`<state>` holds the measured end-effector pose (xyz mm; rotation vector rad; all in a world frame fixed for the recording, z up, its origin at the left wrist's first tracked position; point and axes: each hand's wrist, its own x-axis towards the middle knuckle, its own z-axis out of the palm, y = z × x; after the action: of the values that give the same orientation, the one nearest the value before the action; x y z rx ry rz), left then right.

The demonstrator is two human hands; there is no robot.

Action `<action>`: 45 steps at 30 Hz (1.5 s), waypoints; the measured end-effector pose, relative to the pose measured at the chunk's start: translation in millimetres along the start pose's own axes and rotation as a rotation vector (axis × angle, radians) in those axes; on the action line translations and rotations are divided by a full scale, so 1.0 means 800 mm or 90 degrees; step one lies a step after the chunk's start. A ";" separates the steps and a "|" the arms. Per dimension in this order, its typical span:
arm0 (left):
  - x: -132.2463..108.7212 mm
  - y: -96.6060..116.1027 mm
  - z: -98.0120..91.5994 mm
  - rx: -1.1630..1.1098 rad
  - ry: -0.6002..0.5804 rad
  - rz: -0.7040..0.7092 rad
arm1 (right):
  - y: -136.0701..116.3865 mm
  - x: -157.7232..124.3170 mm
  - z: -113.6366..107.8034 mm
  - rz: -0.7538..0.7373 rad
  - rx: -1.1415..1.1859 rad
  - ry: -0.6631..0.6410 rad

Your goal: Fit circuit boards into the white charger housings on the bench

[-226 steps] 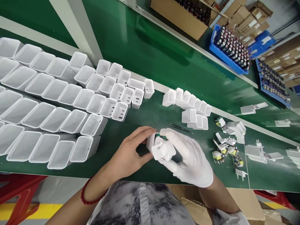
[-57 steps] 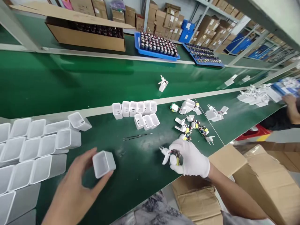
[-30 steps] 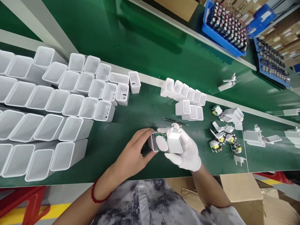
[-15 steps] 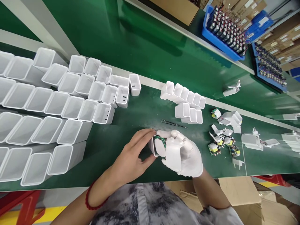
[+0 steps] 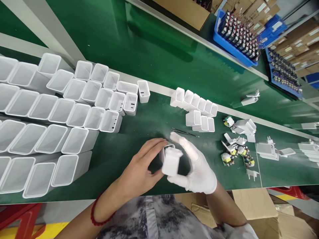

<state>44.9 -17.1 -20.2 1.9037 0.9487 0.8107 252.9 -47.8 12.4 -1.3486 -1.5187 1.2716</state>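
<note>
Over the near middle of the table (image 5: pixel 139 132), the bare left hand (image 5: pixel 143 162) grasps a white housing (image 5: pixel 162 155), whose mouth is turned to the right. A white cap (image 5: pixel 171 162) sits tilted across that mouth. The gloved right hand (image 5: pixel 199 171) is spread about the cap, thumb and fingers parted; the cap is blurred, so I cannot tell whether a fingertip touches it. To handle this well, the left grip should be firm without squeezing the walls out of shape, and the cap wants squaring to the rim with light, even pressure, nothing caught between.

Just beyond lies a thin dark tool (image 5: pixel 185 132), apparently tweezers. Left, rows of white containers (image 5: pixel 74 141) stand packed close, mouths showing; right, circuit boards (image 5: pixel 226 157) lie loose among white plug parts (image 5: pixel 253 174). Farther, a cluster of small cases (image 5: pixel 193 118) sits near the green panel (image 5: pixel 161 49). Beyond that are a cardboard box (image 5: pixel 183 11), a blue tray (image 5: pixel 233 51) full of parts and, farthest, stacked cartons (image 5: pixel 290 51).
</note>
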 end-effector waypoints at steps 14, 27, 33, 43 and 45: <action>-0.007 0.013 0.032 -0.017 0.111 0.043 | 0.012 -0.010 0.046 0.162 0.236 0.090; -0.006 0.000 0.032 -0.033 0.116 -0.040 | 0.017 -0.007 0.056 0.213 0.426 0.137; -0.002 0.006 0.027 0.013 0.149 0.075 | 0.011 -0.006 0.060 0.178 0.424 0.150; 0.006 0.008 0.031 0.125 0.125 0.079 | 0.023 -0.029 0.049 0.036 0.002 0.217; 0.006 0.011 0.035 0.144 0.120 0.098 | 0.022 -0.034 0.049 0.027 -0.028 0.234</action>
<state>72.7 -27.6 -24.0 2.1449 1.0538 1.0238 225.1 -83.2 -12.0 -1.5522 -1.2717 0.9538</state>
